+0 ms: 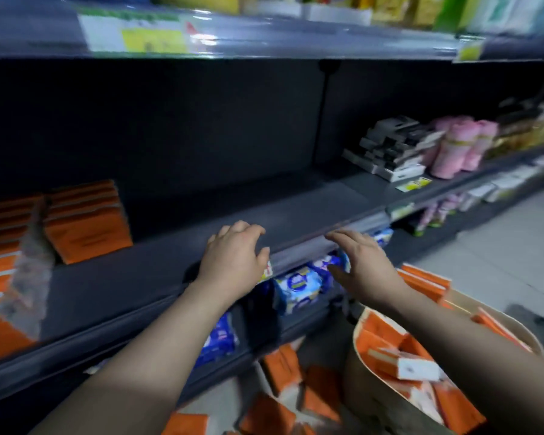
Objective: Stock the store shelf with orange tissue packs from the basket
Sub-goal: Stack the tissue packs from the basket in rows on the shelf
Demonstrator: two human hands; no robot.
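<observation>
Left hand (233,257): loosely curled, nothing held; seen over the shelf (139,277) edge, centre.
Right hand (363,265): fingers straightened, nothing gripped; contact cannot be told.

Two bare hands at the shelf rail (296,254), left hand (233,255) left of its middle, right hand (361,265) right of it, wrists and forearms uncovered below the rail, broad backs, rounded fingers, nails and fine detail lost to motion blur
</observation>
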